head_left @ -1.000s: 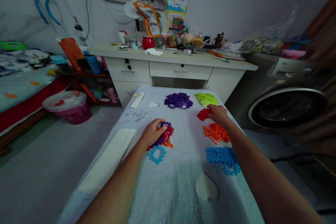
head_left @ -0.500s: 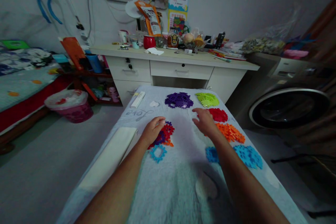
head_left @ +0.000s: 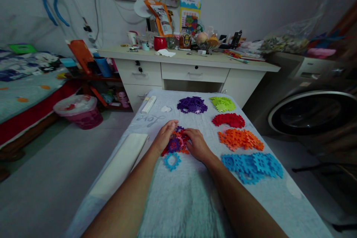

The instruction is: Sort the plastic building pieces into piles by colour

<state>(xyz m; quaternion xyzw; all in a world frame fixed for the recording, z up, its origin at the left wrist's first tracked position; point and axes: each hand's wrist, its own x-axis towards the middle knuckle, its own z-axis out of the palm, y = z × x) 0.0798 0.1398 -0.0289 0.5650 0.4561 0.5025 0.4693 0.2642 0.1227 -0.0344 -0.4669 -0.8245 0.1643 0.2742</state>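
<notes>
A small mixed pile of red, purple and orange interlocking plastic pieces (head_left: 174, 145) lies on the cloth-covered table, between both hands. A light-blue square piece with an open centre (head_left: 172, 161) lies just in front of it. My left hand (head_left: 166, 135) rests along the pile's left side, fingers stretched out and holding nothing that I can see. At the pile's right edge is my right hand (head_left: 197, 144), its fingers bent toward the red pieces, with a gap between thumb and forefinger. Its fingertips seem to touch the pile; no held piece shows.
Sorted piles stand beyond and to the right: purple (head_left: 192, 105), lime green (head_left: 222, 104), red (head_left: 228, 120), orange (head_left: 241, 139) and blue (head_left: 252, 167). A long white strip (head_left: 119, 165) lies at left. A desk (head_left: 192, 73) and a washing machine (head_left: 304, 93) stand behind.
My right hand has moved left from beside the red pile to the mixed pile. My left hand stays almost in place. The red and blue piles are now uncovered.
</notes>
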